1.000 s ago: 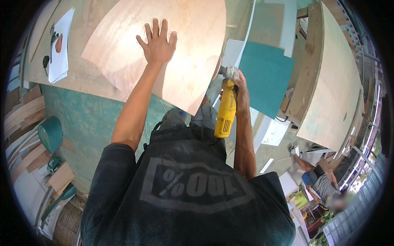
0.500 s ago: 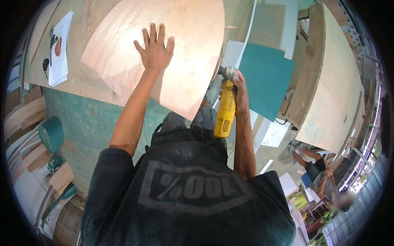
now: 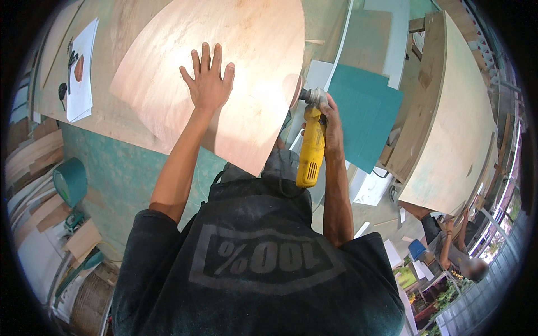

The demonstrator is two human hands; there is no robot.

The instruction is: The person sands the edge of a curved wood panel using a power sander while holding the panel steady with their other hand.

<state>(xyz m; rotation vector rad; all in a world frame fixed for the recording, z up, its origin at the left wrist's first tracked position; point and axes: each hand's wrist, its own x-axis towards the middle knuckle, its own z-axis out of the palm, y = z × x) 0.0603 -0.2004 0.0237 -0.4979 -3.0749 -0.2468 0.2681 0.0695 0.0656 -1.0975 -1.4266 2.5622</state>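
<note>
My left hand (image 3: 210, 84) lies flat with its fingers spread on a pale plywood panel (image 3: 252, 56), cut with a curved outline. In my right hand (image 3: 332, 126) is a yellow angle grinder (image 3: 311, 151), gripped near its metal head. Its round disc (image 3: 298, 91), seen nearly edge-on, is at the panel's right edge; whether it touches the wood I cannot tell. Part of the right hand's fingers is hidden behind the tool. The panel rests on a larger wooden tabletop (image 3: 106, 115) and sticks out past its near edge.
White paper sheets (image 3: 83, 89) and a small black object (image 3: 62, 89) lie at the table's left. Green boards (image 3: 361, 112) lie to the right, beside a large wooden piece (image 3: 448, 129). Another person (image 3: 448, 252) is at the far right. Wood offcuts (image 3: 50, 215) stack at lower left.
My left hand has slid slightly toward me on the panel. The grinder stays at the right edge, tilted a little differently. The other person has shifted, with arms now raised toward the large wooden piece.
</note>
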